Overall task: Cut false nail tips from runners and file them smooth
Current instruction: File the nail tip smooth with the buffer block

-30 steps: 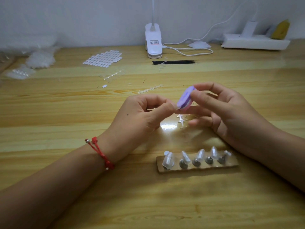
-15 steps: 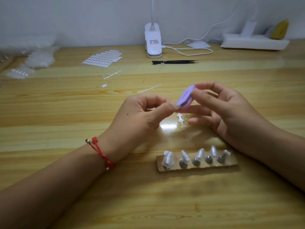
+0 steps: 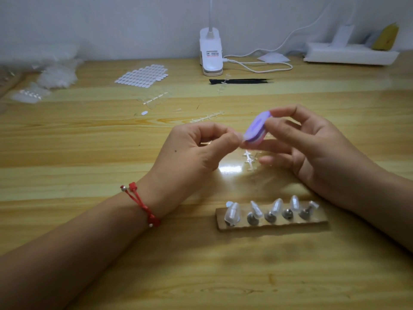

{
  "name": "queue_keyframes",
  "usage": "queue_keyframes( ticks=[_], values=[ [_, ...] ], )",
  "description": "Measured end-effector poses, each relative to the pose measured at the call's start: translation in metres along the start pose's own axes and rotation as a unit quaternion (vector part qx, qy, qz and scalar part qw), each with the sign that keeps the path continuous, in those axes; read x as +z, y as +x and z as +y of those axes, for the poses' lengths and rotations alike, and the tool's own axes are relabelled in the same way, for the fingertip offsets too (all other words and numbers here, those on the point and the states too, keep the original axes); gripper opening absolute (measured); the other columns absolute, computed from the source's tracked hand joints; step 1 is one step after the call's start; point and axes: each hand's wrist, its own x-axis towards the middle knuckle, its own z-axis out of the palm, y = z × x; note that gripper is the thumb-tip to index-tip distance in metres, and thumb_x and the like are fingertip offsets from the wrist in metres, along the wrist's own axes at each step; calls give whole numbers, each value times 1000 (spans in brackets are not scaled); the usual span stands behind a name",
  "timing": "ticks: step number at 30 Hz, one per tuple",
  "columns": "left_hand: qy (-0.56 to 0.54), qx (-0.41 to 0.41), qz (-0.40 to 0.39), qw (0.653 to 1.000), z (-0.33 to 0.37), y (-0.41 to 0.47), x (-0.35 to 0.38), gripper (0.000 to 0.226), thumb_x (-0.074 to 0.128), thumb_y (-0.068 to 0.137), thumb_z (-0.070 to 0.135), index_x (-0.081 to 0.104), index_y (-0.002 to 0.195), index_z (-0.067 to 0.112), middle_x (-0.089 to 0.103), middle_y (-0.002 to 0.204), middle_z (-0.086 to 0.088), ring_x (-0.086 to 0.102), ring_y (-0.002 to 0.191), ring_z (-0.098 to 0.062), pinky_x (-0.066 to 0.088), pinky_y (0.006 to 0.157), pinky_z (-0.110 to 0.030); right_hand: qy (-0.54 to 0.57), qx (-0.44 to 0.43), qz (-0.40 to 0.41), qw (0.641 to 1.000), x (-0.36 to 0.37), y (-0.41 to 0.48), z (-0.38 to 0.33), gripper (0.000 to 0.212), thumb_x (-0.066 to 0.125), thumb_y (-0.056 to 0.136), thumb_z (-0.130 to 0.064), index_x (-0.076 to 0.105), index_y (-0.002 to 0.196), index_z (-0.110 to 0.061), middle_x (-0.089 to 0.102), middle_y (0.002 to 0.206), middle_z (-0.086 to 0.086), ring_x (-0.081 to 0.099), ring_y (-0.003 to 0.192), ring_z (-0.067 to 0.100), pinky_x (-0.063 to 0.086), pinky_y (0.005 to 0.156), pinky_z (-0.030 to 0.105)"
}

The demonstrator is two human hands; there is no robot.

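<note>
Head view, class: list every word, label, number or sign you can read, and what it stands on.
Label on the white lamp base: red and dark print, too blurred to read.
On the purple file in the right hand: no text visible.
On the nail tip pinched by the left hand: none either.
Nothing else.

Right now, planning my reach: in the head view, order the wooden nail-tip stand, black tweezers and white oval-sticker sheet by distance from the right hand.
1. Wooden nail-tip stand, below right hand.
2. Black tweezers, far centre.
3. White oval-sticker sheet, far left.

Wooden table (image 3: 89,220), nail stand (image 3: 271,223), tweezers (image 3: 241,81)
</note>
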Motion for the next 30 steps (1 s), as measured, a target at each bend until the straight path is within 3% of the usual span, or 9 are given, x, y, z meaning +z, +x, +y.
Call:
queue_keyframes(
  ticks=[3,7,10,14,17,21,25,28,30],
  values=[
    [3,3,-2,1000,0,1,0,13,62,86,14,66,73,13,47,39,15,38,37,1,29,42,-6,-52,-5,-28,998,2,-1,2,17,77,71,-22,68,86,-22,74,87,4,74,77,25,56,54,24],
    [2,10,-4,1000,0,1,1,13,64,83,15,66,70,17,48,40,16,41,39,3,30,44,-5,4,1,18,1000,0,1,0,24,68,74,-18,60,96,-12,74,83,6,74,76,24,56,53,22],
    [0,7,0,1000,-1,2,-1,12,62,86,13,67,75,13,49,40,17,44,39,4,30,43,-4,-56,-2,-29,998,3,-2,3,18,72,71,-20,68,88,-18,74,88,6,74,77,26,57,54,24],
    [0,4,-7,1000,-1,1,0,10,66,81,20,67,72,17,47,40,15,37,39,1,30,42,-7,-4,-5,18,1000,0,0,1,25,69,72,-19,60,94,-12,74,83,5,74,78,25,56,55,23],
    [0,5,-3,1000,-1,2,0,13,63,85,14,66,73,16,48,40,16,38,39,2,30,42,-6,-60,-6,-20,998,3,-1,3,23,75,68,-23,67,88,-17,73,87,7,74,77,26,57,56,25],
    [-4,4,-11,1000,0,1,0,11,64,82,20,66,72,16,47,40,16,37,39,1,30,42,-6,16,-10,30,999,-1,1,1,22,67,74,-18,59,94,-14,74,83,7,74,78,26,56,55,22],
    [-6,3,-6,1000,-2,2,-1,12,62,86,14,66,75,13,47,40,15,37,39,1,30,43,-6,-54,-13,-25,998,2,-1,2,15,73,70,-22,69,84,-22,73,86,6,74,75,25,57,55,24],
    [-7,10,-12,1000,-1,1,1,10,65,80,20,66,72,15,47,40,16,40,39,2,30,44,-5,16,2,17,1000,-2,2,0,22,67,74,-19,59,95,-15,74,84,9,74,79,26,56,53,21],
    [-11,11,-4,1000,-2,2,0,11,64,83,17,66,72,16,48,40,16,41,39,3,31,44,-4,-11,6,0,1000,-1,1,0,20,68,74,-20,61,93,-16,73,84,8,74,79,26,56,53,22]
  ],
)
